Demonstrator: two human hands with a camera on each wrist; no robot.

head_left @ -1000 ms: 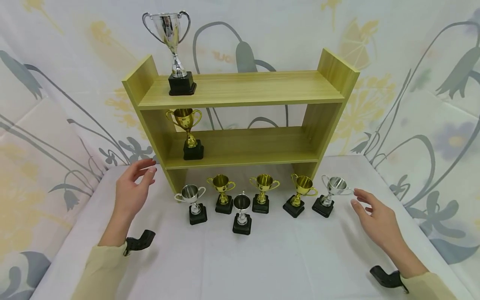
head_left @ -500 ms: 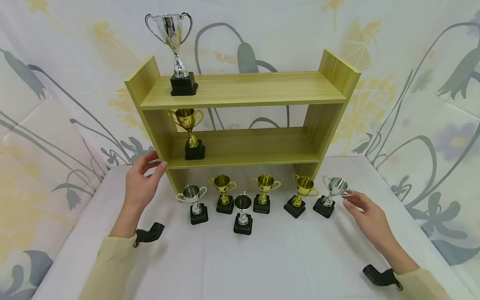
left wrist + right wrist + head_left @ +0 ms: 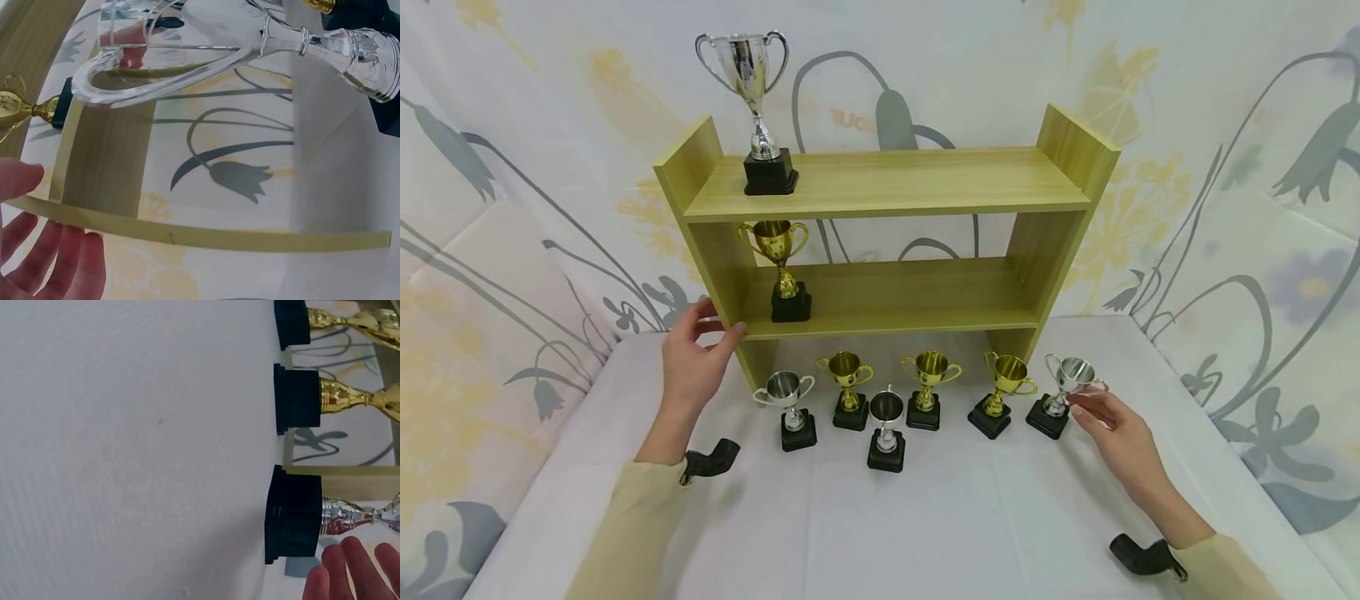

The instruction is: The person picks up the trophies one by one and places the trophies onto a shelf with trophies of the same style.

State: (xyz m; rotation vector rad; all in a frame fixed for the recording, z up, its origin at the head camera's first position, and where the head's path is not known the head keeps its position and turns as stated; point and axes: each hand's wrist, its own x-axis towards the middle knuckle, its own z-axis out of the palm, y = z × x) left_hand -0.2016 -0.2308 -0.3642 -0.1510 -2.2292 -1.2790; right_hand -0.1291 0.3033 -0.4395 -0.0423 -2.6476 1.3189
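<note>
My left hand [image 3: 694, 358] is at the left side panel of the wooden shelf [image 3: 895, 208], thumb on the inner front edge and fingers on the outside. In the left wrist view, thumb and fingers lie on either side of that panel [image 3: 206, 232]. A small silver trophy cup [image 3: 793, 412] on a black base stands near this hand. On the right, my right hand [image 3: 1120, 446] reaches beside another silver trophy [image 3: 1060, 396]; its fingers extend near the cup and handle. The right wrist view shows the fingers [image 3: 359, 569] close to this trophy's stem, not curled round it.
A large silver trophy [image 3: 762, 117] stands at the left of the top board, and a gold one [image 3: 784, 279] below it. Between my hands are gold trophies [image 3: 848, 392], [image 3: 927, 387], [image 3: 997, 396] and a silver trophy [image 3: 886, 429] on the white-covered table [image 3: 865, 533].
My left hand has moved right onto the shelf's side panel. My right hand has moved left, in beside the right silver trophy. The trophies have stayed where they stand.
</note>
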